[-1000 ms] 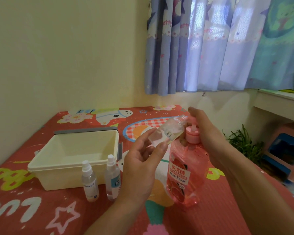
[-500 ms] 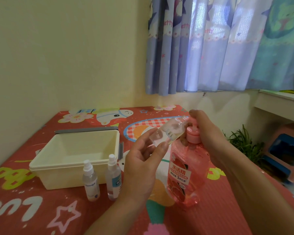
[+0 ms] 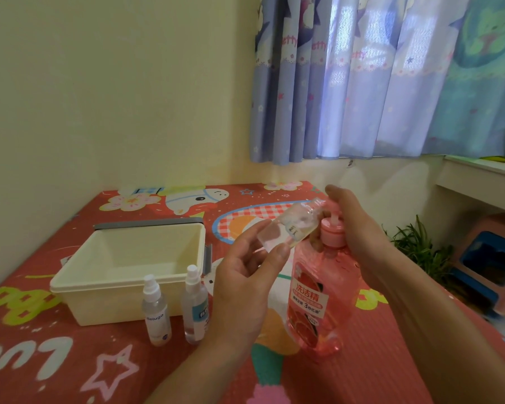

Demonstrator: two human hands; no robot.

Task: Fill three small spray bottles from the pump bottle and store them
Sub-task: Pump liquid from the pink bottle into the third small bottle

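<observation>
Since the earlier frames we record almost no displacement: both hands keep their posts and the tilted bottle stays at the pump spout.

We list the items by descending size. The worktop [image 3: 391, 360] carries a red cartoon-printed cover. A cream storage bin [image 3: 123, 304] sits on it at the left with nothing inside, and a grey lid [image 3: 146, 224] lies behind its far rim. The pump bottle [image 3: 312, 301], pink and nearly full, stands upright just right of centre.

The right hand [image 3: 359, 228] lies over the pump head with its fingers curled across it. We class this grip as clenched on the pump head. The left hand [image 3: 245, 287] pinches the uncapped spray bottle [image 3: 286, 228] near its base between thumb and fingers. That bottle is raised off the worktop and tilted, and its open neck points at the spout beneath the right hand. We cannot tell its fill level.

Two capped spray bottles [image 3: 156, 313] [image 3: 195, 310] stand upright side by side, just in front of the bin and left of the pump bottle.
</observation>
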